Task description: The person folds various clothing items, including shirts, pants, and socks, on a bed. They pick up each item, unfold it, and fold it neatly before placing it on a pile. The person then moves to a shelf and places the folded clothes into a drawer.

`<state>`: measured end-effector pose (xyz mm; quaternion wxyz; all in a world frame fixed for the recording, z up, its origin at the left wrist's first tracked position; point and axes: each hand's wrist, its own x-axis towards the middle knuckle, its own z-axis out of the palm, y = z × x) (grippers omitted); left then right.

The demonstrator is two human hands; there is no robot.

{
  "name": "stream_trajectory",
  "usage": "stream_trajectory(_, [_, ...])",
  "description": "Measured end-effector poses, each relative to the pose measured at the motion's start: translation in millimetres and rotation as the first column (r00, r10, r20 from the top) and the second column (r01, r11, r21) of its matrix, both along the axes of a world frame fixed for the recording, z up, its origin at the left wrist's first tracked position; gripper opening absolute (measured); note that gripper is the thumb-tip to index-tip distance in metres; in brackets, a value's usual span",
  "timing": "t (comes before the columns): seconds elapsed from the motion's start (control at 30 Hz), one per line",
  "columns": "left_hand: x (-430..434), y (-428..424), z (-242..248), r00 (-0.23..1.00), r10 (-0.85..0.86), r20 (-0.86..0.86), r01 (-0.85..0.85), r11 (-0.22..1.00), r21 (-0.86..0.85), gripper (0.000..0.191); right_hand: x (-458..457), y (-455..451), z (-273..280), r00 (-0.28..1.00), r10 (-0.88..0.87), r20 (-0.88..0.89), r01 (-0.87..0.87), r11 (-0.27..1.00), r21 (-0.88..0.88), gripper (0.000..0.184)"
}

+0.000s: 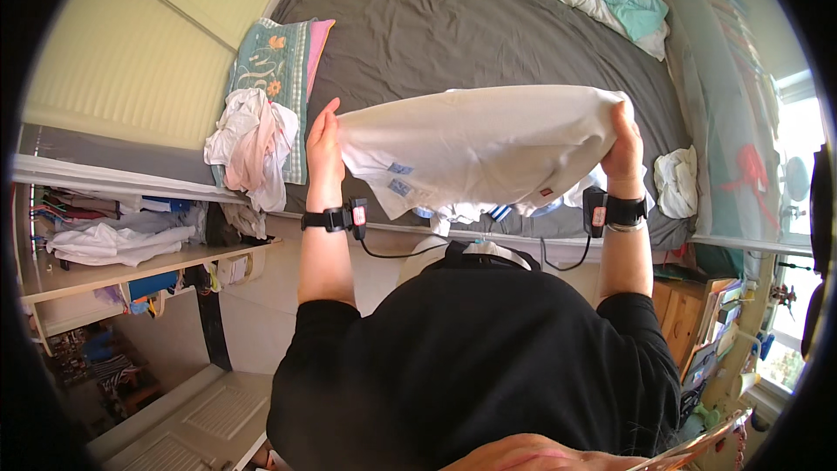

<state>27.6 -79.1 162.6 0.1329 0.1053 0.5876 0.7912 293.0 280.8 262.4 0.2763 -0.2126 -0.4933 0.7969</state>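
Note:
A white garment (477,144) hangs stretched between my two hands, above the near side of a bed with a dark grey sheet (471,19). My left hand (325,147) grips its left end, fingers pointing away from me. On the other side my right hand (622,147) holds the right end, with the thumb over the cloth. Two small blue patches and a small red tag show on the garment's lower part. Behind and below it, partly hidden, white and blue-striped clothes (500,212) lie at the bed's near edge.
A crumpled white and pink clothes pile (252,144) rests on a green patterned pillow (271,59) at left. A white cloth (677,182) lies at right, and mint bedding (628,3) at the far right corner. Open shelves (150,271) with clothes stand at left, a wooden cabinet (677,317) at right.

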Motion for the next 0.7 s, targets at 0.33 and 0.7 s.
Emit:
stream_trajectory(0.33, [-26.5,4.8,36.4,0.751,-0.488,0.445,0.348,0.865,0.36,0.036,-17.4,32.3,16.4,0.944,0.315,-0.101,-0.331,0.892,-0.308,0.035])
stream_trajectory(0.7, [-36.9,-1.5,25.0,0.974,-0.011,0.227,-0.038,0.977,0.208,0.036,-25.4,55.6,8.4,0.983,0.004,-0.186,0.02,0.992,0.124,0.018])
